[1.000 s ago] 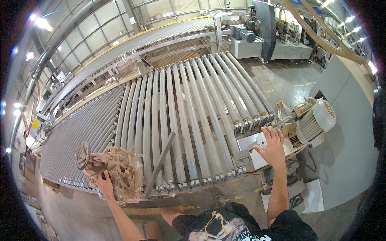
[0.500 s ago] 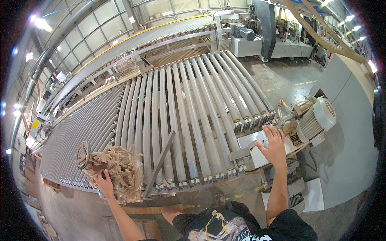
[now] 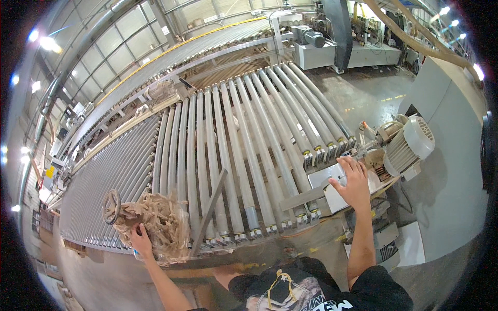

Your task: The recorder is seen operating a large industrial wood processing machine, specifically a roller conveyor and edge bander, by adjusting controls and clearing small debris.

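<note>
At the lower left, my left hand [image 3: 140,241] rests against a heap of crumpled brown strips [image 3: 163,220] in a clear plastic bag. Its thumb and forefinger are curled but apart; the other fingers are partly hidden. On the right, my right hand [image 3: 354,184] is spread over a white panel [image 3: 337,196], beside a motor. Just left of its thumb lies a flat grey strip [image 3: 306,198], reaching out over the roller ends. Whether the thumb touches that strip I cannot tell.
A roller conveyor [image 3: 251,155] stretches ahead, with a long grey bar [image 3: 210,212] slanting across its near edge. A handwheel [image 3: 111,206] stands by the bag. The white motor [image 3: 410,147] adjoins a large grey cabinet [image 3: 451,171]. Beyond, another machine [image 3: 311,52] stands on the floor.
The view has shifted slightly. The flat grey strip reaches farther left over the rollers. My right hand stays spread by the panel, and my left hand stays at the bag.
</note>
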The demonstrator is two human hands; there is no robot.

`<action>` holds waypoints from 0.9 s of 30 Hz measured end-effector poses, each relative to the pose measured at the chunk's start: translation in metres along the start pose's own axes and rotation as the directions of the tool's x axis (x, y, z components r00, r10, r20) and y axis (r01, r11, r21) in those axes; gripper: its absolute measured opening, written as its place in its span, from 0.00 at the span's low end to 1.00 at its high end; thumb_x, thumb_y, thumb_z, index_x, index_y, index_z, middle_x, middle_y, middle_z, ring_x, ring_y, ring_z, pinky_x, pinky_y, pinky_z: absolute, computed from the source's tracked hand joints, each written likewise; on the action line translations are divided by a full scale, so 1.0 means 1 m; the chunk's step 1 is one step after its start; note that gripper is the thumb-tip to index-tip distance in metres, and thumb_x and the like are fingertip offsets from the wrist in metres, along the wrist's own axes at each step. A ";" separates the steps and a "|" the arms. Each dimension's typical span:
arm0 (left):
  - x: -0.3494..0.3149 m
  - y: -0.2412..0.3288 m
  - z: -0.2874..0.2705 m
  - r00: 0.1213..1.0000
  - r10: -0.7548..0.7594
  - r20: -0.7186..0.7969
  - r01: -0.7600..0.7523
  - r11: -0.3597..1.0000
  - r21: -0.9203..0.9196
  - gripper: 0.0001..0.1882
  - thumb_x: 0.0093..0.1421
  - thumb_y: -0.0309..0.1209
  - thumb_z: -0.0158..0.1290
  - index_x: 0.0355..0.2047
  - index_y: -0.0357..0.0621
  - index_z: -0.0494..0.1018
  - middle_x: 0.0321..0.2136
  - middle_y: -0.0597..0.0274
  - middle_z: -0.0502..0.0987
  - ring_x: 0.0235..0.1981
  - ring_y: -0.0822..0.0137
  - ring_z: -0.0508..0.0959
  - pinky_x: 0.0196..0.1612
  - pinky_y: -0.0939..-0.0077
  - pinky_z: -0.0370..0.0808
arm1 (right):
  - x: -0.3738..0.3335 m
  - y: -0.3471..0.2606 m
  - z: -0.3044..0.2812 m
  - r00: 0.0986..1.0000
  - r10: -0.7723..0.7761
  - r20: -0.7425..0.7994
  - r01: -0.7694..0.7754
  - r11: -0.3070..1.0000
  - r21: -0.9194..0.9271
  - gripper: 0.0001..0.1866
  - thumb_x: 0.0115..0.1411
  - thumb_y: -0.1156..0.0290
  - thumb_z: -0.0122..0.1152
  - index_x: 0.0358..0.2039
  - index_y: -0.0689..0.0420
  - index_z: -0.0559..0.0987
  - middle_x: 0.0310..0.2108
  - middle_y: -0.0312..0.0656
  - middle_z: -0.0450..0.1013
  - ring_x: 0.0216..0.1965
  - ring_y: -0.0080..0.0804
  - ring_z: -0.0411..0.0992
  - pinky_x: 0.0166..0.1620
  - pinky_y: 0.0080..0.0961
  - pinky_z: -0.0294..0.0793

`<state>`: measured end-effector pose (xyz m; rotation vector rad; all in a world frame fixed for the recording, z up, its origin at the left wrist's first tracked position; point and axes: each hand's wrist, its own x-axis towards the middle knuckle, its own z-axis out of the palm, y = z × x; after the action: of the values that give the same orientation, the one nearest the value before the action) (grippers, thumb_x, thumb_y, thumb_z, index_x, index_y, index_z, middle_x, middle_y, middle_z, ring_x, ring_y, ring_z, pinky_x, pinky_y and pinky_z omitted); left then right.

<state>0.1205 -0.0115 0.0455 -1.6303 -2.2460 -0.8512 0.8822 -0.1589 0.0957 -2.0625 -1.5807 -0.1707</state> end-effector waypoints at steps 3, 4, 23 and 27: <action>-0.001 0.002 -0.008 1.000 0.018 0.015 -0.018 1.000 -0.008 0.25 0.76 0.49 0.53 0.54 0.36 0.80 0.49 0.45 0.83 0.50 0.42 0.81 0.54 0.52 0.77 | 0.000 0.001 0.001 1.000 0.004 -0.006 -0.003 1.000 0.026 0.36 0.60 0.52 0.74 0.65 0.54 0.75 0.66 0.42 0.73 0.71 0.46 0.66 0.75 0.49 0.56; 0.001 -0.005 -0.010 0.999 0.035 -0.011 -0.035 0.999 -0.015 0.26 0.76 0.49 0.53 0.54 0.36 0.80 0.48 0.44 0.83 0.51 0.42 0.81 0.55 0.52 0.76 | 0.001 0.001 0.003 1.000 -0.004 -0.012 0.004 0.999 0.038 0.36 0.60 0.52 0.73 0.65 0.54 0.75 0.65 0.43 0.73 0.72 0.45 0.66 0.75 0.49 0.56; -0.219 0.378 0.151 0.575 0.761 0.301 -0.472 0.608 -0.638 0.42 0.65 0.49 0.64 0.69 0.34 0.66 0.61 0.39 0.74 0.65 0.39 0.71 0.71 0.48 0.65 | 0.003 -0.001 0.001 0.999 0.027 -0.028 -0.026 0.999 0.033 0.35 0.59 0.54 0.77 0.63 0.54 0.77 0.65 0.42 0.74 0.72 0.44 0.66 0.75 0.47 0.58; -0.293 0.428 0.174 0.515 0.796 0.318 -0.525 0.587 -0.616 0.45 0.62 0.48 0.67 0.71 0.35 0.65 0.64 0.40 0.72 0.67 0.41 0.69 0.76 0.50 0.59 | 0.004 0.000 0.006 0.999 0.035 -0.002 -0.035 0.998 0.048 0.35 0.59 0.52 0.76 0.64 0.53 0.77 0.65 0.41 0.74 0.72 0.43 0.66 0.76 0.47 0.57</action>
<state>0.6439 -0.0524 -0.1083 -3.0557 -1.3649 -0.7193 0.8819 -0.1529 0.0926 -2.0511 -1.5317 -0.1218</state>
